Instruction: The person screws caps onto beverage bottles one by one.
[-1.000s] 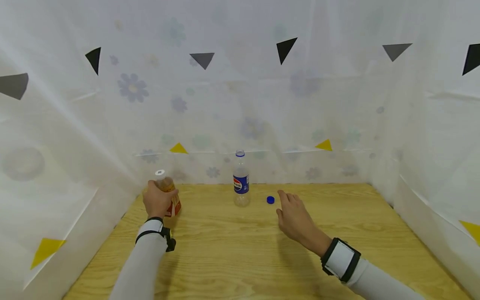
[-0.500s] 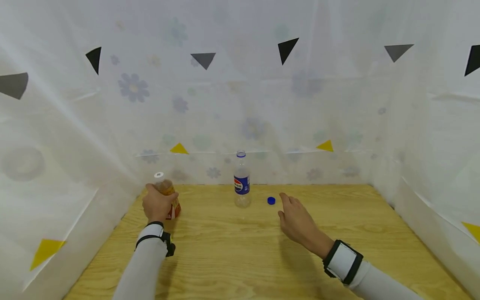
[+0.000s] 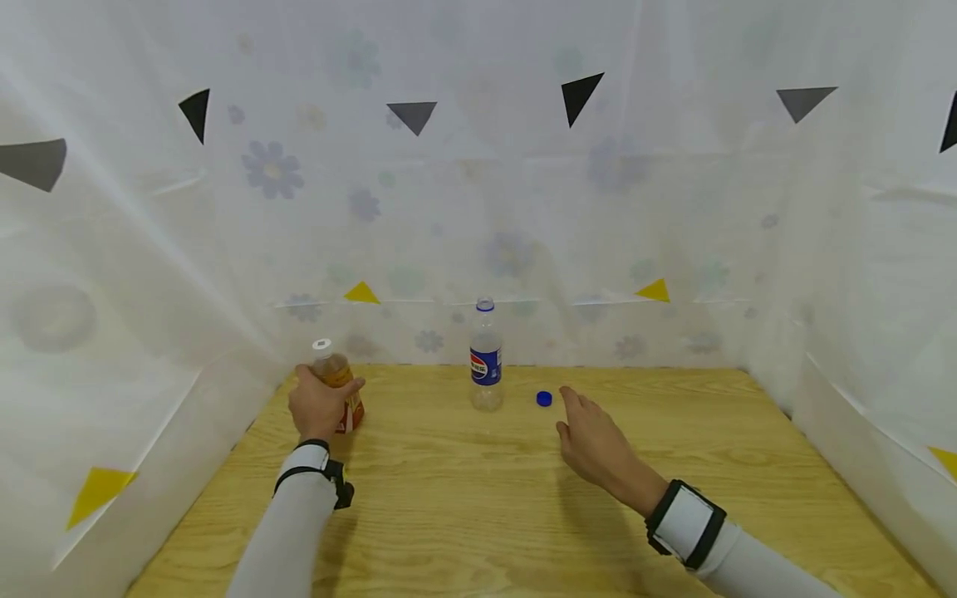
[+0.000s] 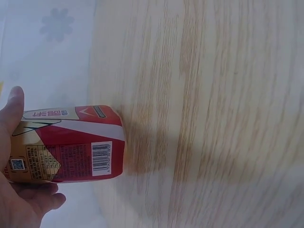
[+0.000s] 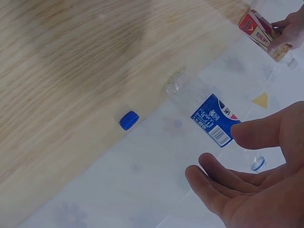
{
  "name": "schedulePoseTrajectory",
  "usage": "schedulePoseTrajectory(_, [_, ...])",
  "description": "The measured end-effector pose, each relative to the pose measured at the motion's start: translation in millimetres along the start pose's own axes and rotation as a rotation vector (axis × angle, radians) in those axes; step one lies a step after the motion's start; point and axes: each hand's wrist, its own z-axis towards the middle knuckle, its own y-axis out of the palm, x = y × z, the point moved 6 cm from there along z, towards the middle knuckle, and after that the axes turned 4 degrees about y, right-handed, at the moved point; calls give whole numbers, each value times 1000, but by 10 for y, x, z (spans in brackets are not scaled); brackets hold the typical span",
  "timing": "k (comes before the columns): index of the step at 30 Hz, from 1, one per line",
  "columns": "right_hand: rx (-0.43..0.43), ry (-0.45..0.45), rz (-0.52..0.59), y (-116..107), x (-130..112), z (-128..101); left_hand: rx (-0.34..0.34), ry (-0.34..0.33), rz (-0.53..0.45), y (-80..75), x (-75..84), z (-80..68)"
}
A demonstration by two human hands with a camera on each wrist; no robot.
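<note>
While left hand (image 3: 317,404) grips the tea bottle (image 3: 338,386) at frame left, right hand (image 3: 594,440) hovers, fingers loose and empty, near the cap (image 3: 543,399); Pepsi bottle (image 3: 485,355) uncapped.

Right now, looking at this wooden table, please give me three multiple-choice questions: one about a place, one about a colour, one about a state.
1. Where does the small cap lie?
A. On the table, between the clear bottle and the right hand
B. On the clear bottle's neck
C. In the left hand

2. What colour is that cap?
A. Red
B. Blue
C. White

3. What is the left hand doing?
A. Lying flat on the table
B. Gripping the orange bottle
C. Touching the cap

Answers: 1 A, it sits alone on the wood beside the bottle; 2 B, the head and right wrist views show blue; 3 B, the fingers curl round the bottle.
</note>
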Motion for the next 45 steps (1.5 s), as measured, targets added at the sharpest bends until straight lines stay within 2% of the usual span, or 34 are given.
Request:
schedulePoseTrajectory(11, [-15, 16, 12, 15, 31, -32, -5, 7, -20, -21, 6, -25])
schedulePoseTrajectory(17, [-12, 19, 14, 14, 42, -37, 18, 52, -31, -112, 138, 31])
schedulePoseTrajectory(21, [-14, 14, 1, 19, 45, -34, 53, 89, -35, -242, 319, 125])
schedulePoseTrajectory(23, [-18, 11, -3, 22, 46, -32, 77, 132, -30, -305, 444, 189])
schedulePoseTrajectory(27, [-27, 5, 13, 38, 45, -20, 158, 292, -52, -363, 807, 291])
schedulePoseTrajectory(29, [-32, 8, 25, 45, 36, -14, 195, 384, -63, -340, 1031, 280])
schedulePoseTrajectory(31, [-39, 10, 30, 52, 24, -16, 206, 452, -72, -283, 1257, 223])
schedulePoseTrajectory(35, [-49, 12, 24, 46, 1, -29, 199, 530, -96, -104, 1656, 55])
schedulePoseTrajectory(39, [-44, 0, 18, 40, 13, -35, 168, 553, -117, 177, 1919, -89])
schedulePoseTrajectory(41, [-38, -5, 14, 41, 25, -39, 104, 533, -107, 364, 1992, -165])
schedulePoseTrajectory(45, [-42, -8, 10, 64, 33, -49, -83, 442, -68, 753, 2054, -334])
